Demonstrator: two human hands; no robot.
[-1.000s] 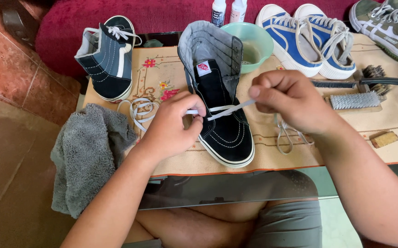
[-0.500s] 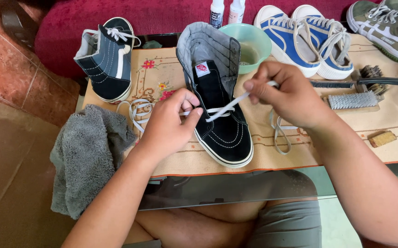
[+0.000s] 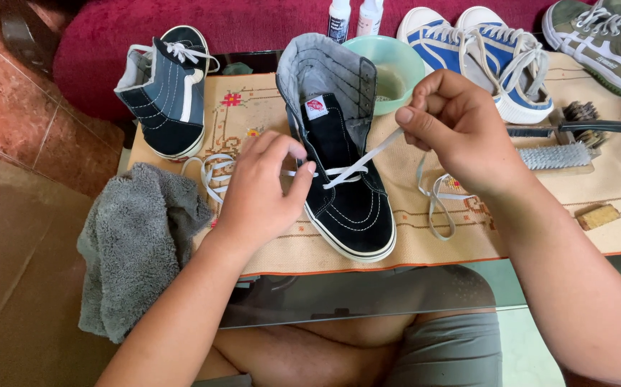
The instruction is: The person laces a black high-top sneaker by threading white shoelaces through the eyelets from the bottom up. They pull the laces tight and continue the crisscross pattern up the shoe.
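A black high-top sneaker point(image 3: 346, 193) with a white sole stands on a beige embroidered cloth point(image 3: 425, 236), toe toward me. A white shoelace point(image 3: 357, 166) crosses its lower eyelets. My left hand point(image 3: 260, 190) pinches the lace at the shoe's left side, and the loose left end lies looped on the cloth. My right hand point(image 3: 454, 129) is raised to the right of the shoe, pulling the other lace end taut up and to the right. The rest of that end hangs down in a loop point(image 3: 439, 204).
The matching black sneaker point(image 3: 167, 93) stands at the back left. A grey towel point(image 3: 135, 244) hangs off the left edge. A mint bowl point(image 3: 393, 64), two bottles, blue-and-white sneakers point(image 3: 482, 50), olive sneakers point(image 3: 608, 39), brushes point(image 3: 561, 154) and a small tan block point(image 3: 597, 215) lie behind and right.
My right hand has lifted up and to the right, drawing the lace tighter through the eyelets. My left hand has stayed at the shoe's left side.
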